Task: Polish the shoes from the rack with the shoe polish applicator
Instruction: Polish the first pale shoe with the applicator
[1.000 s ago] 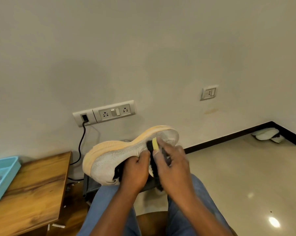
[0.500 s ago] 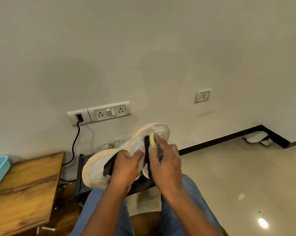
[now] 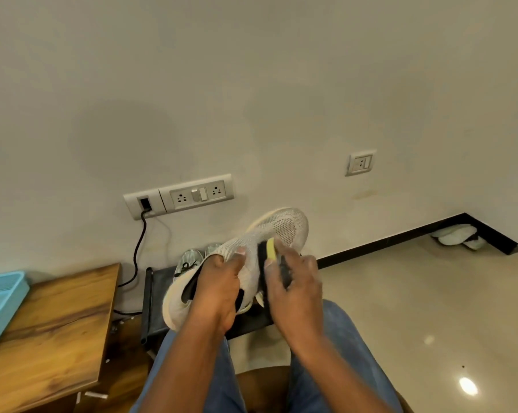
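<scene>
A pale knit sneaker (image 3: 284,229) with a cream sole is held up over my knees, toe pointing up and to the right. My left hand (image 3: 219,289) grips it around the collar, thumb on the upper. My right hand (image 3: 293,289) holds the shoe polish applicator (image 3: 269,250), a black pad with a yellow strip, pressed against the sneaker's upper. Behind the shoe stands a low black shoe rack (image 3: 153,296) with another pair of shoes (image 3: 192,259) on it, mostly hidden.
A wooden table (image 3: 52,329) with a light blue tray (image 3: 1,299) is on the left. A black cable (image 3: 138,248) hangs from the wall socket panel (image 3: 178,196). White slippers (image 3: 457,236) lie in the far right corner of the glossy floor.
The sneaker has been turned from sole-up to upper facing me and has dropped lower. The applicator has stayed on the upper near the midfoot. The view has shifted slightly.
</scene>
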